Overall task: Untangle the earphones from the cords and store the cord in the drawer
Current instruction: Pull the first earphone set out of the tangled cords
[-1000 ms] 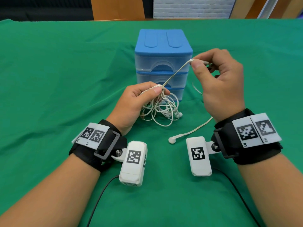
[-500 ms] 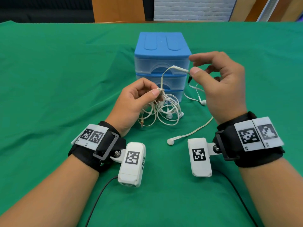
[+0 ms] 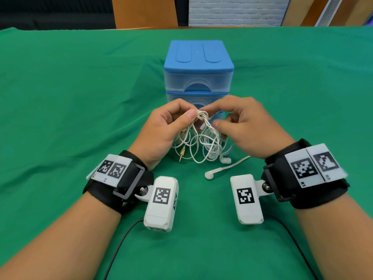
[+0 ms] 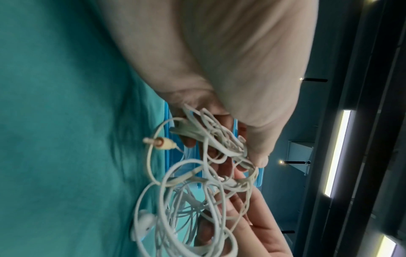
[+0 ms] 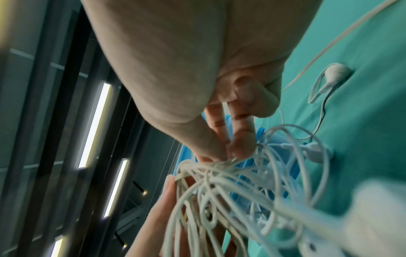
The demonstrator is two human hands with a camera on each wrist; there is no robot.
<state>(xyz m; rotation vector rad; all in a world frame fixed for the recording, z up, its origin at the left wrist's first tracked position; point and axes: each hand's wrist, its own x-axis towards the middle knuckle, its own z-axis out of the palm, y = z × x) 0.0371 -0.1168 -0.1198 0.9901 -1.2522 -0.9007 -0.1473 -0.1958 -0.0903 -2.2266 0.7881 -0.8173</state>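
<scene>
A tangle of white earphone and cord strands (image 3: 201, 142) hangs over the green cloth in front of the blue drawer unit (image 3: 198, 63). My left hand (image 3: 193, 114) pinches the knot at its top between thumb and fingers. My right hand (image 3: 209, 116) meets it from the right, its thumb and fingertips (image 5: 232, 149) closed on strands at the same knot. A gold jack plug (image 3: 181, 154) dangles at the lower left of the tangle (image 4: 208, 173). One earbud (image 3: 226, 160) hangs at the bottom of the tangle. A second earbud (image 3: 209, 175) lies on the cloth, its flat cord running right under my right wrist.
The drawer unit's drawers that show are shut; the lowest one is hidden behind my hands. Green cloth (image 3: 80, 118) covers the table all round. A wooden chair back (image 3: 144, 12) stands beyond the far edge. Black cables trail from both wrist cameras toward me.
My right hand let go of the cord end it had pulled up to the right and came down left onto the knot. My left hand has kept its hold on the tangle.
</scene>
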